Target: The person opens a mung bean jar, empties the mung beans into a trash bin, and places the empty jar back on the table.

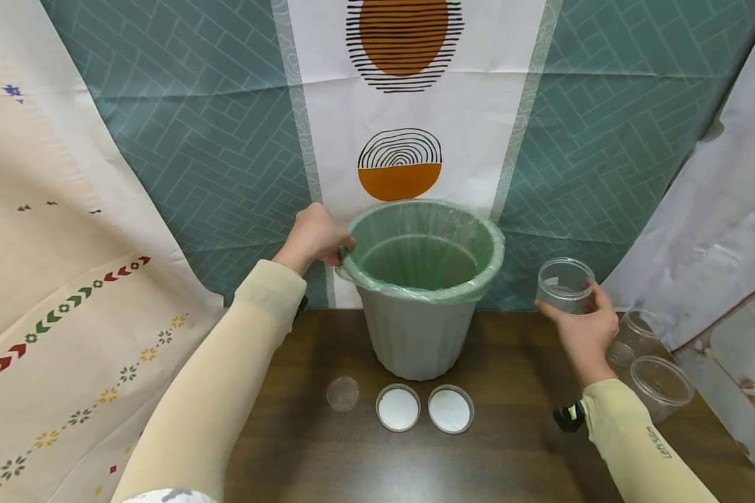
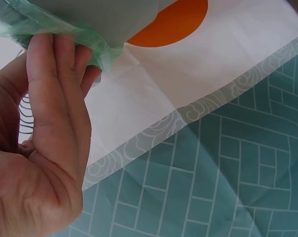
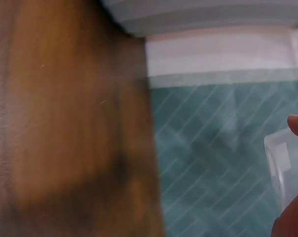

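A grey trash can (image 1: 415,335) stands on the brown table, lined with a translucent green trash bag (image 1: 489,269) folded over its rim. My left hand (image 1: 314,237) grips the bag-covered rim on the left side. In the left wrist view, its fingers (image 2: 60,103) lie along the outside, against the green plastic. Right of the can, my right hand (image 1: 584,332) holds a clear plastic jar (image 1: 565,283) upright, thumb on one side and fingers on the other. Only part of that jar (image 3: 279,168) and the fingertips show at the right wrist view's edge.
Two more clear jars, one nearer (image 1: 662,391) and one farther (image 1: 632,341), stand by the right cloth. In front of the can lie a small clear disc (image 1: 342,394) and two shallow round pieces with white centres, left (image 1: 398,409) and right (image 1: 451,410). Patterned cloth (image 1: 226,154) hangs behind.
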Available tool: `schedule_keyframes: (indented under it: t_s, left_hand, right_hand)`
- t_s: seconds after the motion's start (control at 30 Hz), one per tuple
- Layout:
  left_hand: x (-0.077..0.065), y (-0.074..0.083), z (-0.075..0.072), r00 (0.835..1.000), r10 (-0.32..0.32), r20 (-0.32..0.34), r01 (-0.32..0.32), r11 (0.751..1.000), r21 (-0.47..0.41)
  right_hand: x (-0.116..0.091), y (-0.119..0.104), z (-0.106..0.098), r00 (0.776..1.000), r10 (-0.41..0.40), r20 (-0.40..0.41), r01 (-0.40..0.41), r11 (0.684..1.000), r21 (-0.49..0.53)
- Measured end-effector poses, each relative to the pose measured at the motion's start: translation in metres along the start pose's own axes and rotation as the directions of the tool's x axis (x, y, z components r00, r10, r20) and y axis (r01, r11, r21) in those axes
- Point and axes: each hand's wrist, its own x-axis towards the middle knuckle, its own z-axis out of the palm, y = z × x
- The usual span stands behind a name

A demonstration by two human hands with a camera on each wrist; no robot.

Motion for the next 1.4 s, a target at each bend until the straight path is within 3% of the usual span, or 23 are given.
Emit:
schedule_keyframes:
  t_s: [0.23, 0.73, 1.03, 1.4]
  left_hand:
    - [-0.002, -0.001, -0.003, 1.0, 0.006, 0.008, -0.006, 1.0, -0.001]
    - [-0.003, -0.002, 0.0, 1.0, 0.008, 0.009, -0.008, 1.0, -0.009]
    - [-0.003, 0.001, 0.0, 1.0, 0.014, -0.005, -0.014, 1.0, 0.003]
    - [-0.003, -0.003, 0.0, 1.0, 0.02, 0.005, -0.02, 0.999, -0.05]
  right_hand:
    - [-0.004, 0.033, -0.001, 0.988, 0.065, 0.142, -0.051, 0.993, -0.103]
    - [0.002, 0.075, -0.005, 0.945, 0.146, 0.294, -0.03, 0.93, -0.366]
    - [0.005, 0.083, -0.007, 0.937, 0.163, 0.308, -0.019, 0.906, -0.423]
    - [0.004, 0.094, -0.009, 0.946, 0.097, 0.311, 0.048, 0.902, -0.428]
